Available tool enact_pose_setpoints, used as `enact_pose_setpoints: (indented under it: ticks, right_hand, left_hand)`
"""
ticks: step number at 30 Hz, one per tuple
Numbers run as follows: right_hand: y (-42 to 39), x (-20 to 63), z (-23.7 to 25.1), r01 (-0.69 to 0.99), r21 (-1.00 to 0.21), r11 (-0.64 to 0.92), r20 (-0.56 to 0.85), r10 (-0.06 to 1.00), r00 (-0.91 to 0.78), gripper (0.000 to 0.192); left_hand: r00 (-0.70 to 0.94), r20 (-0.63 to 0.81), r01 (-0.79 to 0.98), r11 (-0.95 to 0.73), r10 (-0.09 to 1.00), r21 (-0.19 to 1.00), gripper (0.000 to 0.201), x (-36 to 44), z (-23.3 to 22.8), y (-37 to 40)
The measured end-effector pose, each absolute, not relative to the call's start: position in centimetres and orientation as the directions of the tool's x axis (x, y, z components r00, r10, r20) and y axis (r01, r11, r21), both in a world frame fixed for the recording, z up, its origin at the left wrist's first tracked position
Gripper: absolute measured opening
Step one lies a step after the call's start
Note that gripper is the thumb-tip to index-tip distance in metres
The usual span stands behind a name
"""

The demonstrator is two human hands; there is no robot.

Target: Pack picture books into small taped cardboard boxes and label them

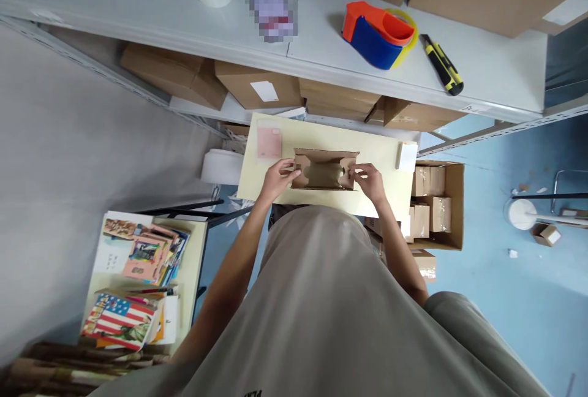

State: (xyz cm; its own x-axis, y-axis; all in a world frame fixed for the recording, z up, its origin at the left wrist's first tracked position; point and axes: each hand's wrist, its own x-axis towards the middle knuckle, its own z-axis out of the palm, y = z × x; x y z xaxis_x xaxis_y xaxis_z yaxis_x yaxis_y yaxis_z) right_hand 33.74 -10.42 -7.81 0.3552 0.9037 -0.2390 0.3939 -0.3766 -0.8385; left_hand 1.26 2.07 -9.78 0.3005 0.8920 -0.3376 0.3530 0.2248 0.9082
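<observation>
On pale yellow tabletop (367, 158): flat brown die-cut cardboard box blank (324, 170), gripped at both ends, left hand (277, 179) and right hand (370, 181) apart, steadying it for folding.

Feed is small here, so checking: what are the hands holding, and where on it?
Both hold the small cardboard box: left hand at its left end, right hand at its right end.
</observation>
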Motion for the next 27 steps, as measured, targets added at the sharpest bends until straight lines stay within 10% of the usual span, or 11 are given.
enact_pose_setpoints:
  ticks: [12,22,27]
  right_hand:
    - [-12.1,35.0,-6.7,0.395,-0.868,-0.301,-0.316,0.948,0.027,0.101]
    - [-10.9,35.1,-8.1,0.43,-0.852,-0.298,-0.274,0.954,0.119,0.071]
    - [-9.9,35.2,-8.0,0.471,-0.803,-0.365,-0.31,0.931,0.194,0.11]
  left_hand:
    - [0.435,-0.155,0.416,-0.046,0.887,0.908,0.022,0.5,-9.2,2.3]
    - [0.478,-0.258,0.389,0.061,0.84,0.919,0.045,-0.8,-9.4,2.6]
    - [0.423,-0.27,0.463,0.05,0.865,0.885,0.091,0.2,-9.6,3.4]
